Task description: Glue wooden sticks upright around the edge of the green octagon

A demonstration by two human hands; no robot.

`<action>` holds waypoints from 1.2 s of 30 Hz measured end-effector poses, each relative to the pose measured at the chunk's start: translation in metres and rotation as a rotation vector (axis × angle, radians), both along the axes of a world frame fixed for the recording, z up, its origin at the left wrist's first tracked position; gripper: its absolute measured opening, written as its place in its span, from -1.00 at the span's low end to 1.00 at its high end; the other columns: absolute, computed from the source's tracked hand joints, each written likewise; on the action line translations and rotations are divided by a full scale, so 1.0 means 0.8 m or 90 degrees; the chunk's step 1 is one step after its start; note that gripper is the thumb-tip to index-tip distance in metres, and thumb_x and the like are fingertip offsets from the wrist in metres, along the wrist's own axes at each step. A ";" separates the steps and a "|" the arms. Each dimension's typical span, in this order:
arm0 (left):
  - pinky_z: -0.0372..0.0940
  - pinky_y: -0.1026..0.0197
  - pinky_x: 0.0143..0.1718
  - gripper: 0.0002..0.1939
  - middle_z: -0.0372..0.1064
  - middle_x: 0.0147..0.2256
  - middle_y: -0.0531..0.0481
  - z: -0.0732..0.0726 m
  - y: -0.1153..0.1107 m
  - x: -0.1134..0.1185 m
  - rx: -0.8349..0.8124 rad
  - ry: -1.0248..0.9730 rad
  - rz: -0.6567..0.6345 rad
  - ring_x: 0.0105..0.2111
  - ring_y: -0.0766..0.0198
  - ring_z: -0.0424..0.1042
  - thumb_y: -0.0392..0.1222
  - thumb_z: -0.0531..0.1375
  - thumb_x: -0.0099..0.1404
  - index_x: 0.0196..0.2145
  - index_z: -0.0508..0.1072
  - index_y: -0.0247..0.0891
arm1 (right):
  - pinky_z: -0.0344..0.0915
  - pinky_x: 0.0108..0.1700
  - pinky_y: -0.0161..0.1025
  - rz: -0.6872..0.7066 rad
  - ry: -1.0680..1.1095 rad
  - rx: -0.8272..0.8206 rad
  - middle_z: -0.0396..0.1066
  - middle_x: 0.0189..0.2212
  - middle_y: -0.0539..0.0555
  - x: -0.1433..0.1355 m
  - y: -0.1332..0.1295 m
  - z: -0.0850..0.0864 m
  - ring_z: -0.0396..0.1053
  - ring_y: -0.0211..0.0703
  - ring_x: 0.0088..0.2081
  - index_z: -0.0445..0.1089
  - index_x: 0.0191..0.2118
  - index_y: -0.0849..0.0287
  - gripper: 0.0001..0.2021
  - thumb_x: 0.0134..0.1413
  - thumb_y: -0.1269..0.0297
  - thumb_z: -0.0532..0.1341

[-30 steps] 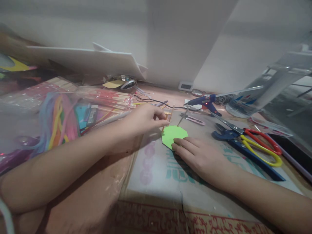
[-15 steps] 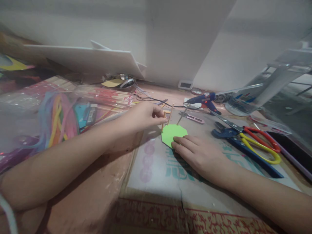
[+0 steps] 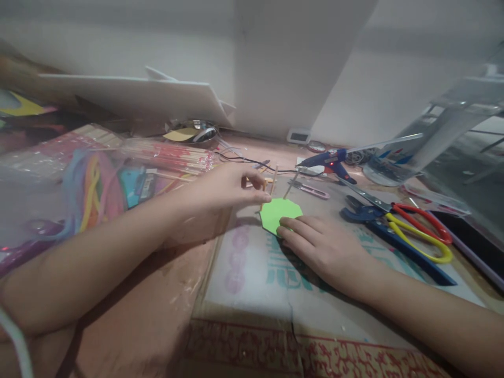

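A bright green many-sided board point(image 3: 274, 213) lies flat, with thin wooden sticks point(image 3: 274, 178) standing along its far and left edges. My left hand point(image 3: 240, 186) reaches in from the left, its thumb and index finger closed on the leftmost stick point(image 3: 264, 185). Part of that stick is hidden behind the thumb. My right hand point(image 3: 321, 249) rests on the board's near right edge, fingers stretched out flat over it and the thumb out of sight. Under the board is a white printed sheet point(image 3: 252, 291).
Behind the board are a pink cutter point(image 3: 311, 190) and a blue glue gun point(image 3: 325, 159). Scissors point(image 3: 423, 239), blue pliers point(image 3: 409, 252) and a phone point(image 3: 468, 247) lie to the right. Bagged sticks point(image 3: 169, 155) and coloured pipe cleaners point(image 3: 94, 189) lie left.
The gap between my left thumb and index finger looks slightly wider. The board and sticks sit a touch further left and higher in view; my right hand keeps its place.
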State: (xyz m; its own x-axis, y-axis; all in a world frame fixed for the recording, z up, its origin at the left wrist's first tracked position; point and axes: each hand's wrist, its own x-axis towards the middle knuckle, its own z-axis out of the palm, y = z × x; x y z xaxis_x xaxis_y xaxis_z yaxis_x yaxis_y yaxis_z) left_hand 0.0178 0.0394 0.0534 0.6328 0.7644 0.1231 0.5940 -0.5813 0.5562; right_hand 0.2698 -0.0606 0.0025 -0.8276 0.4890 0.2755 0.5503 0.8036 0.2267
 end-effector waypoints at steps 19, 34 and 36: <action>0.23 0.13 -0.27 -0.31 0.46 -0.15 -0.19 -0.034 -0.016 -0.004 0.052 0.261 0.039 -0.19 -0.01 0.41 0.40 0.30 0.07 -0.11 0.44 -0.26 | 0.38 0.06 0.08 -0.135 0.129 -0.211 0.38 0.06 0.32 0.015 0.020 -0.002 0.38 0.15 0.05 0.35 0.02 0.23 -0.69 0.33 0.11 0.21; 0.11 0.21 -0.40 -0.71 0.56 -0.33 -0.02 0.003 0.013 -0.043 0.005 0.262 0.150 -0.36 0.13 0.46 0.06 0.14 0.28 -0.25 0.55 -0.15 | 0.39 -0.05 0.05 -0.190 0.083 -0.132 0.38 -0.11 0.29 0.019 0.024 -0.003 0.37 0.11 -0.09 0.37 -0.09 0.25 -0.77 0.35 0.16 0.16; 0.11 0.23 -0.38 -0.70 0.58 -0.28 -0.04 0.014 0.019 -0.052 0.044 0.246 0.189 -0.33 0.12 0.47 0.04 0.13 0.28 -0.28 0.57 -0.16 | 0.40 -0.06 0.04 -0.185 0.078 -0.123 0.38 -0.11 0.29 0.019 0.024 -0.003 0.37 0.10 -0.10 0.37 -0.10 0.24 -0.76 0.36 0.15 0.16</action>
State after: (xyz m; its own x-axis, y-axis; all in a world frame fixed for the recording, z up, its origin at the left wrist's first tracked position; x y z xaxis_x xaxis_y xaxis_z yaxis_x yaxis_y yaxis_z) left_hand -0.0239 0.0544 0.0644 0.3979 0.9172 -0.0218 0.8951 -0.3829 0.2285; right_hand 0.2849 -0.0417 0.0000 -0.6126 0.7519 0.2438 0.7758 0.6310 0.0035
